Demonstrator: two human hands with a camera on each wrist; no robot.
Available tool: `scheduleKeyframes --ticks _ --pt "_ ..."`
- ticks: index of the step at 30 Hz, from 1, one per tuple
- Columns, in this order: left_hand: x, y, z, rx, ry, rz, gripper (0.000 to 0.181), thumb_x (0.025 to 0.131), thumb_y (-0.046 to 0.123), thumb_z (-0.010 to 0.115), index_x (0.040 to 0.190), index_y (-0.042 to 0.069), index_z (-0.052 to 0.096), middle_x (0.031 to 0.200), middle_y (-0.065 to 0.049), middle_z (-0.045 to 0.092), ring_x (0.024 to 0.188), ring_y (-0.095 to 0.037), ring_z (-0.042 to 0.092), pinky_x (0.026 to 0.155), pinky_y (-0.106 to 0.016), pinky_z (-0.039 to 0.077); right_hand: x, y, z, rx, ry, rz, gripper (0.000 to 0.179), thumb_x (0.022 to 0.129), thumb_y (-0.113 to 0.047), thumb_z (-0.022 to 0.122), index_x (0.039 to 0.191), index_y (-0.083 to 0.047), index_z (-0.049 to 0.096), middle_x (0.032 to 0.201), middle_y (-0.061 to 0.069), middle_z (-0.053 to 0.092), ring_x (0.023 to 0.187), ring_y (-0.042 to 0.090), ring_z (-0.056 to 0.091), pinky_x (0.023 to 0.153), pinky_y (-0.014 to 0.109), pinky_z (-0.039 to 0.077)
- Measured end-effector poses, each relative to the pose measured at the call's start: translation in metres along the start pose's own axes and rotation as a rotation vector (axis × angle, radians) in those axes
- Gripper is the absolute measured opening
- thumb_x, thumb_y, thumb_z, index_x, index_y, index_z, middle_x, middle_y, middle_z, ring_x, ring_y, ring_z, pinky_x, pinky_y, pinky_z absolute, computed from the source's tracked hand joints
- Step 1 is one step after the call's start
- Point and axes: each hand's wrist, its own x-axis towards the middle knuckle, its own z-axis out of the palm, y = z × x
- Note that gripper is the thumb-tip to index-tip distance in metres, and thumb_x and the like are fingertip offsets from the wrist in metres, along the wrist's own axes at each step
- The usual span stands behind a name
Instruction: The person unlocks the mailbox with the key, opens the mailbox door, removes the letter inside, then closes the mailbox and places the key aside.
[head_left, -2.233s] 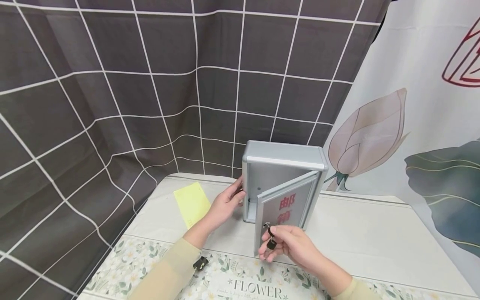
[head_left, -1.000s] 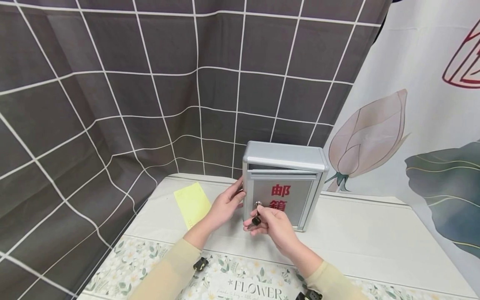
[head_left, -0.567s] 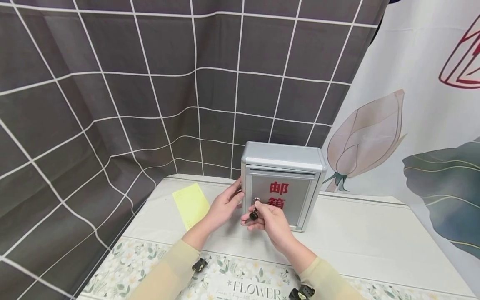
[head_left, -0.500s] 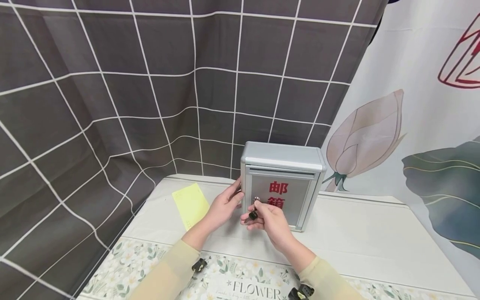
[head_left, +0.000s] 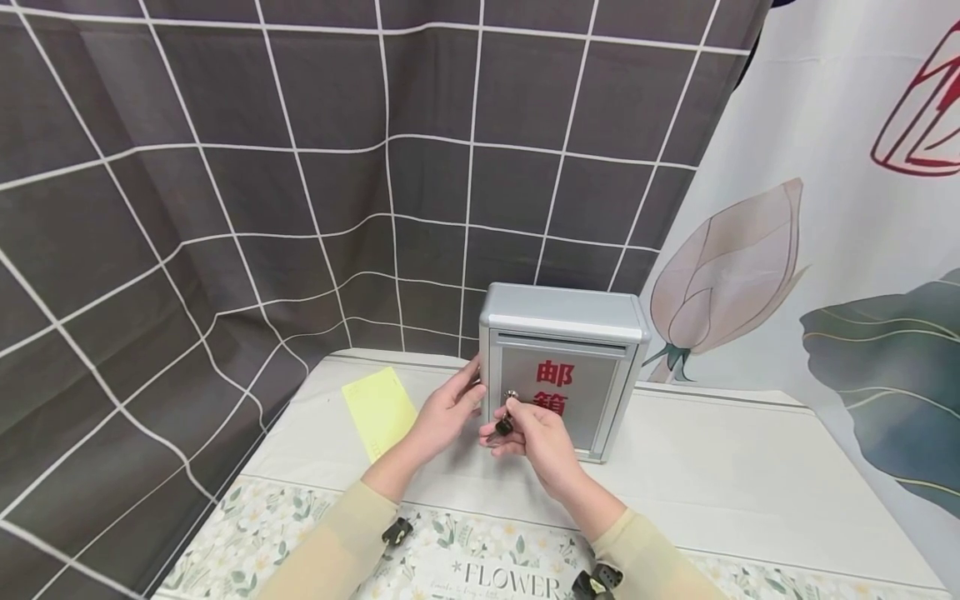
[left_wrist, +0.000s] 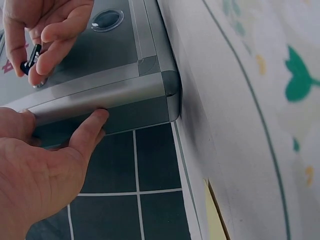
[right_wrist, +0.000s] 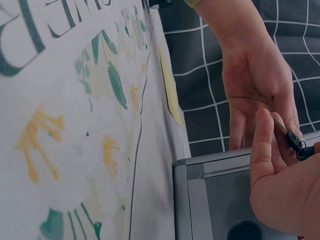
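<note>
A silver metal mailbox (head_left: 566, 307) with red characters stands upright on the table, its door (head_left: 594, 396) closed flush with the frame. My right hand (head_left: 543, 437) pinches a key at the lock (head_left: 512, 394) on the door's left side. A second key with a black head (head_left: 504, 426) hangs from it over my curled lower fingers; it also shows in the right wrist view as a black-headed key (right_wrist: 294, 141). My left hand (head_left: 447, 414) rests against the mailbox's left side, and in the left wrist view the left hand (left_wrist: 47, 167) has its fingertips on the side panel.
A yellow paper (head_left: 381, 408) lies left of my left forearm, which partly covers it. The white tablecloth (head_left: 720, 467) has a floral band with the word FLOWER at the front. Behind hangs a dark grid-patterned curtain (head_left: 315, 192), with a flower-printed white cloth (head_left: 727, 267) at right.
The mailbox door has swung from wide open to closed, and my right hand has moved left and up with the key at the lock. My left hand has stayed on the mailbox's side.
</note>
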Motion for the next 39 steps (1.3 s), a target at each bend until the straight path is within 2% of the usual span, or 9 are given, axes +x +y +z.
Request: scheduleKeyframes --ticks 15,26,34,39 --pt "-0.001 0.003 0.000 0.019 0.006 0.005 0.060 0.118 0.025 0.059 0.175 0.023 0.040 0.172 -0.017 0.046 0.150 -0.039 0.057 0.109 -0.046 0.062 0.000 -0.004 0.000 -0.048 0.046 -0.001 0.042 0.115 -0.033 0.066 0.112 0.009 0.071 0.096 0.023 0.082 0.084 0.027 0.084 0.072 0.033 0.070" --pt "0.000 0.001 0.001 -0.014 0.004 0.002 0.060 0.118 0.024 0.059 0.175 0.027 0.040 0.174 -0.015 0.045 0.152 -0.038 0.054 0.111 -0.047 0.060 -0.001 -0.006 0.002 -0.114 0.089 -0.004 0.039 0.112 -0.029 0.071 0.111 0.010 0.075 0.092 0.021 0.082 0.081 0.026 0.084 0.072 0.034 0.070" --pt "0.000 0.000 0.001 -0.025 0.005 -0.004 0.060 0.118 0.024 0.058 0.175 0.026 0.039 0.174 -0.016 0.045 0.153 -0.038 0.053 0.111 -0.048 0.059 -0.003 -0.011 0.004 -0.313 0.156 -0.039 0.034 0.110 -0.030 0.075 0.100 0.002 0.079 0.085 0.013 0.083 0.072 0.027 0.082 0.067 0.033 0.070" --pt "-0.001 0.000 0.001 -0.032 0.004 -0.011 0.060 0.119 0.025 0.058 0.175 0.026 0.038 0.175 -0.016 0.043 0.154 -0.038 0.051 0.113 -0.048 0.058 -0.004 -0.013 0.006 -0.464 0.180 -0.102 0.030 0.109 -0.028 0.075 0.099 -0.001 0.078 0.079 0.006 0.081 0.070 0.024 0.080 0.064 0.031 0.069"
